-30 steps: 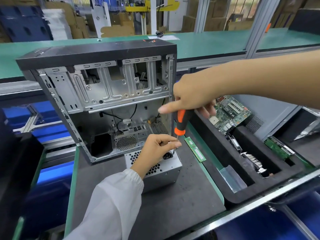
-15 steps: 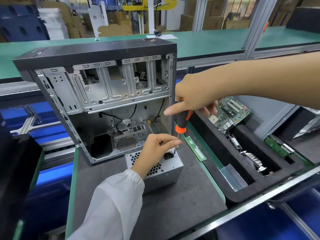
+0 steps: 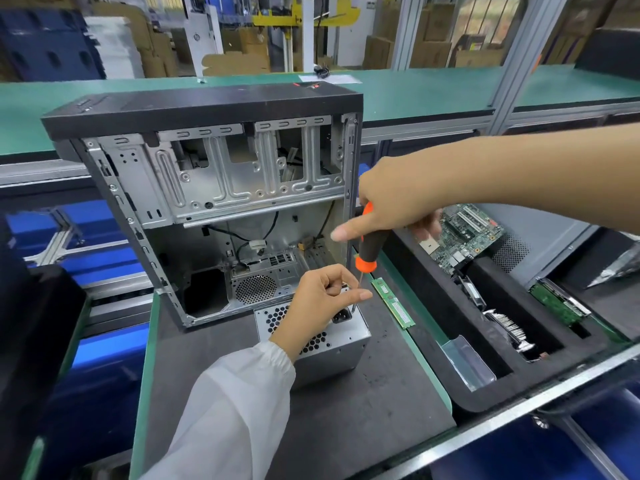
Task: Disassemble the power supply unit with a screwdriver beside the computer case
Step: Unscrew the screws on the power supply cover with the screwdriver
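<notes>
The PSU sits on the table, just near of the open case, vented face up. The left hand rests on its top, fingers curled, thumb and forefinger steadying the thin shaft above a corner screw I cannot make out. The right hand grips the screwdriver by its black-and-orange handle, forefinger stretched out. The step in hand looks like undoing a cover screw at the far right corner. Next comes turning with steady downward pressure, tip seated, then lifting the screw clear. To the right lie a RAM stick and a foam tray of boards.
</notes>
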Available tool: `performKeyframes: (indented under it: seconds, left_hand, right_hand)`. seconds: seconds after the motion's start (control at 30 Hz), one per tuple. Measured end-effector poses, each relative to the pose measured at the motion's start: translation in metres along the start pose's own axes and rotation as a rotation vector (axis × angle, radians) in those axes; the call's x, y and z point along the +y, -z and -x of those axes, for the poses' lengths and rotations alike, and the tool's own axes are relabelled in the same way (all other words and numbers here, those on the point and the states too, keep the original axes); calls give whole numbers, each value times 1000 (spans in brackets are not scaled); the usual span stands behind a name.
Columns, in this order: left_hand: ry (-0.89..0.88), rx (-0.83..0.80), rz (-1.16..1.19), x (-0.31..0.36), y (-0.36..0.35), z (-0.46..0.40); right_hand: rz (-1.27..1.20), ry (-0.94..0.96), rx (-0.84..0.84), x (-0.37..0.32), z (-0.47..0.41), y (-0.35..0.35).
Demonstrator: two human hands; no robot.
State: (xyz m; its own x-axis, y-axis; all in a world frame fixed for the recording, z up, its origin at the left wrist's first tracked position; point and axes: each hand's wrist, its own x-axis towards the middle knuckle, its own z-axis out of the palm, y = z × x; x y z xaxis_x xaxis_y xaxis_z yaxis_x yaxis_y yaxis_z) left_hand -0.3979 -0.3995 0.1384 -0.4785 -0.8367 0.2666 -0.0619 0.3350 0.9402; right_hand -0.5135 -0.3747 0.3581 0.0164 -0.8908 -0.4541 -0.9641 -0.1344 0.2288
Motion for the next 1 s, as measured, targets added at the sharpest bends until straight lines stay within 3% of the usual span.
performKeyframes:
  seconds: [0.23,0.37,0.5,0.73,0.83,0.9,1.0]
  left_hand:
    - [-10,-165,112,5,7,5]
    - [-7,-116,92,3,5,2]
    - [2,-36,99,0,2,0]
    - [-7,-135,114,2,7,4]
    - [-3,-113,71,1,6,2]
    - [20,-82,77,1,5,2]
    - [14,-23,84,2,3,2]
  right_hand:
    - [246,269,69,-6,1,2]
    - [-42,137,-58,-4,2,5]
    - [106,23,-58,-5,-5,5]
    - [339,252,60,-2,0,-1]
    - [121,205,21,-1,-3,0]
    - [-31,69,-50,0,-2,6]
    - [50,-23,-157,-2,-6,7]
